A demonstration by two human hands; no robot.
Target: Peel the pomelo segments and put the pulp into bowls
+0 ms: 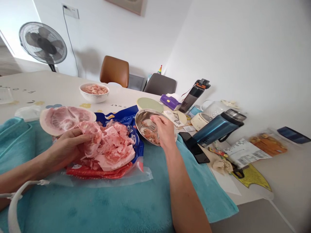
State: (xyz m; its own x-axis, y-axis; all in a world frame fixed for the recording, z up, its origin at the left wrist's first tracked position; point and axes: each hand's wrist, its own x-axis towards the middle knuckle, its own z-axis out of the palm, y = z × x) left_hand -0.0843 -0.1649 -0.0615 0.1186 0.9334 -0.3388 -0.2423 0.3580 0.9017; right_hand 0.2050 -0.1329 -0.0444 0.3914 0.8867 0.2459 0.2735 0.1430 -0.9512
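My left hand (69, 142) is closed around a pink pomelo segment (91, 131), thumb pressing its side. Directly beyond it lies a hollow pomelo half (68, 120) with a thick pale rind. A heap of pink peel and membrane scraps (115, 145) sits on a blue and red plastic bag (139, 150) to the right of the segment. Over a stainless steel bowl (139, 121) holding some peeled pulp, my right hand (164, 127) has its thumb and fingers pinched together. Whatever they may hold is hidden.
Farther back stands a white bowl (94, 96) full of pulp pieces. A teal towel (109, 204) covers the near table. On the right are a phone (194, 148), a blue bottle (216, 127), a dark bottle (194, 96) and a purple tissue pack (170, 102).
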